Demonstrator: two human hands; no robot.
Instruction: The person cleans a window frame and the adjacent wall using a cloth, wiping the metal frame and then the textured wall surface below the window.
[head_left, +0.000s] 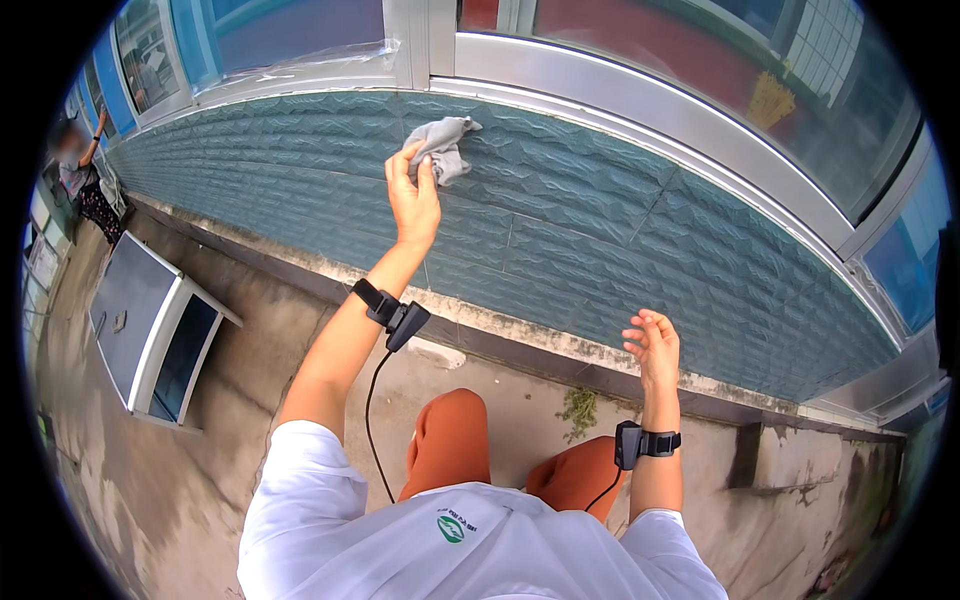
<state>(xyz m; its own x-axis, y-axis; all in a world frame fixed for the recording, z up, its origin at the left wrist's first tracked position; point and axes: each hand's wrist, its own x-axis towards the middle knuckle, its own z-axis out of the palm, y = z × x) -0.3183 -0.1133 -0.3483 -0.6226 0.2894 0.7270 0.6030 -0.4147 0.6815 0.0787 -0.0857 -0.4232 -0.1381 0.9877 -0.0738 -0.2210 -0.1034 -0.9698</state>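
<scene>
A grey cloth (444, 147) is pinched between the thumb and fingers of my left hand (414, 191), held against or just in front of the blue-green textured wall tiles (570, 202). Above the cloth runs the silver metal window frame (600, 90). My right hand (654, 341) is lower and to the right, near the wall's foot, with nothing in it and its fingers loosely curled and apart. Each wrist wears a black strap with a small device and a cable.
A grey and white cabinet-like piece (154, 330) stands on the concrete ground at the left. Beyond it, another person (82, 176) stands at the wall with an arm raised. A low concrete ledge (510, 330) runs along the wall's foot. A small weed (579, 412) grows beside it.
</scene>
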